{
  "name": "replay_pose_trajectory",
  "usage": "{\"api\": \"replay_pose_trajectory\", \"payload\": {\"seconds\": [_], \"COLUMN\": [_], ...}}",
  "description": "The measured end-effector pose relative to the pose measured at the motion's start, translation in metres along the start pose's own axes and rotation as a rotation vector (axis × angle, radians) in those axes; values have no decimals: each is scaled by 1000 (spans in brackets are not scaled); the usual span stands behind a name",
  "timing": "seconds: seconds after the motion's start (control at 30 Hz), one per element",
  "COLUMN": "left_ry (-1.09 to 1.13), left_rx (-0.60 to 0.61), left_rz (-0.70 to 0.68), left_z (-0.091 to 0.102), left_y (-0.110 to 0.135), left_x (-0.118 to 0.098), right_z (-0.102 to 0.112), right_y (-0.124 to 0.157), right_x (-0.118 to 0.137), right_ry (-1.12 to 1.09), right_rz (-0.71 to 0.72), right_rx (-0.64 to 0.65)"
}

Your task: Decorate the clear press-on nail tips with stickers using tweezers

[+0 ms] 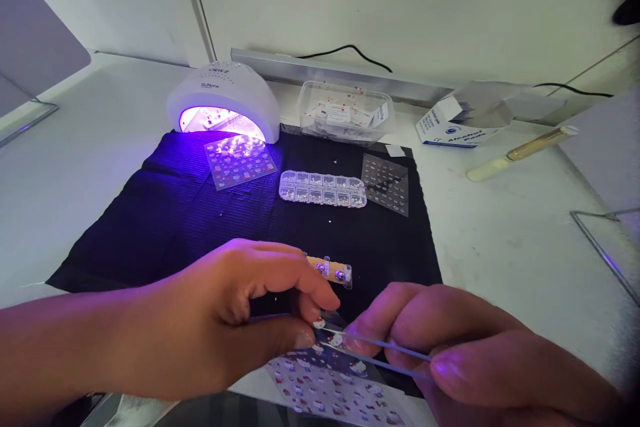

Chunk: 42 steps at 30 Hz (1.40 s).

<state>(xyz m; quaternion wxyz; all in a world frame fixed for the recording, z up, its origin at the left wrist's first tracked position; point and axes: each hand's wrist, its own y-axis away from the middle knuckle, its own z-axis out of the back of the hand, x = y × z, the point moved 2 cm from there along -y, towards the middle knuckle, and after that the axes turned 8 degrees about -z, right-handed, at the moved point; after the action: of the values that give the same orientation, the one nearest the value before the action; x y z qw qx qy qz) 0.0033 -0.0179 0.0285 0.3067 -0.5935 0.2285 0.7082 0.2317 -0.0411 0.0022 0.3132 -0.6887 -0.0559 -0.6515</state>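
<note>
My left hand [215,320] reaches in from the left, its thumb and fingers pinched on the upper edge of a clear nail sticker sheet [330,387]. Small white cat-face stickers with red details cover the sheet. My right hand [465,333] grips a pair of thin metal tweezers [385,349] between thumb and fingers. The tweezer tips point left and meet the sheet beside a cat-face sticker [336,339], close to my left fingertips. Whether they have closed on it I cannot tell. Just beyond my fingers lies a tan strip [330,269] bearing clear pieces and shiny round studs, partly hidden.
On the black mat [200,227] are a divided rhinestone case [323,189] and two more sticker sheets [240,163] [387,183]. Behind stand a lit nail lamp [223,97], a clear plastic tub [346,113] and an alcohol pad box [450,127]. A tube-like stick [523,152] lies right.
</note>
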Motion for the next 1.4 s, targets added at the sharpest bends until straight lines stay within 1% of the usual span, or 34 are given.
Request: {"api": "replay_pose_trajectory", "payload": {"seconds": [0.1, 0.17, 0.23, 0.3, 0.37, 0.5, 0.57, 0.67, 0.83, 0.9, 1.0, 1.07, 1.17, 1.33, 1.4], "left_ry": [32, -1, -56, -99, -120, -134, -144, -142, -109, -146, -213, -230, -235, -229, -228], "left_rx": [-7, 6, 29, 42, 46, 68, 77, 85, 62, 57, 57, 62, 73, 85, 85], "left_rz": [81, 81, 55, 35, 21, 12, 29, 40, 20, 12, -23, -60, -79, -74, -74], "left_z": [-1, -1, 0, 1, 1, 1, 1, -1, -4, -3, -2, -2, -2, -1, 0], "left_y": [1, 1, 1, 1, 2, 2, 1, 1, 4, 5, 5, 5, 5, 5, 5], "left_x": [0, 0, 0, 0, 0, -2, -2, -1, 1, 2, 0, -1, -1, -1, -1], "right_z": [-6, -11, -14, -16, -16, -10, -8, -7, -9, -9, -11, -13, -12, -9, -8], "right_y": [-1, -2, -3, -4, -4, -4, -3, -2, -2, -3, -4, -3, -3, -4, -4], "right_x": [1, 1, 2, 2, 2, -1, -2, -2, -1, -2, -1, 0, 0, -1, -2], "right_ry": [-19, -59, -92, -107, -112, -102, -97, -94, -96, -94, -83, -78, -74, -41, -49], "right_rz": [-27, -41, -66, -76, -66, -60, -61, -62, -73, -73, -55, -53, -69, -67, -65], "right_rx": [-14, -97, -210, -246, -211, -81, -54, -55, -44, -78, -96, -100, -136, -64, -56]}}
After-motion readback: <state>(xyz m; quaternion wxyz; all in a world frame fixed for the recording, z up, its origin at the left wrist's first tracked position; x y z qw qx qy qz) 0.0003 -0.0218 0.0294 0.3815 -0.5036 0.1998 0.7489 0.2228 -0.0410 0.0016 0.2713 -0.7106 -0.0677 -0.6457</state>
